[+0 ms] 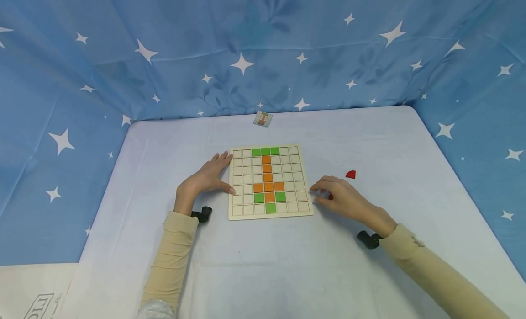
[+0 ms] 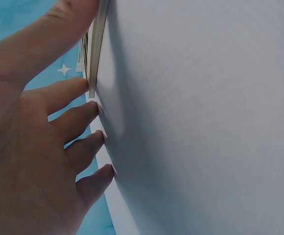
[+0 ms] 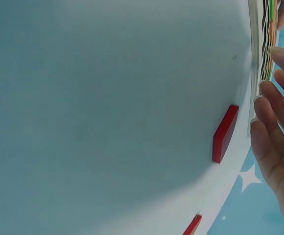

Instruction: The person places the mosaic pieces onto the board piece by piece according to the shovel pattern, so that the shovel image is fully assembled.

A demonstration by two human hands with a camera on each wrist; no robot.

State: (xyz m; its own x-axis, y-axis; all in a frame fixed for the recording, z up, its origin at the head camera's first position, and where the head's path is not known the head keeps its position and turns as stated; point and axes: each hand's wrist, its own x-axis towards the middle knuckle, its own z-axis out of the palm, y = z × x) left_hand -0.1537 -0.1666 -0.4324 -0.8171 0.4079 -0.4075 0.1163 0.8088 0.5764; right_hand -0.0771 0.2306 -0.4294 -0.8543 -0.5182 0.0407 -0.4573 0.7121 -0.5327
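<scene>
A pale square grid board (image 1: 297,177) lies on the white table, with orange tiles (image 1: 267,177) in a column and a short crossbar, and green tiles (image 1: 265,151) above and below. My left hand (image 1: 207,175) is at the board's left edge, fingers spread and thumb at the rim. By the lower right edge is my right hand (image 1: 343,198), its fingers loosely bent; I see nothing held in it in the right wrist view. A red piece (image 3: 225,134) lies on the table beneath this hand. Another red piece (image 1: 350,174), shaped like a quarter circle, lies just beyond it.
Behind the board lies a small card (image 1: 263,119) printed with a grid pattern. Blue curtains (image 1: 263,49) with white stars hang around the table's back and sides. A pale printed sheet or box (image 1: 33,291) is at the lower left corner.
</scene>
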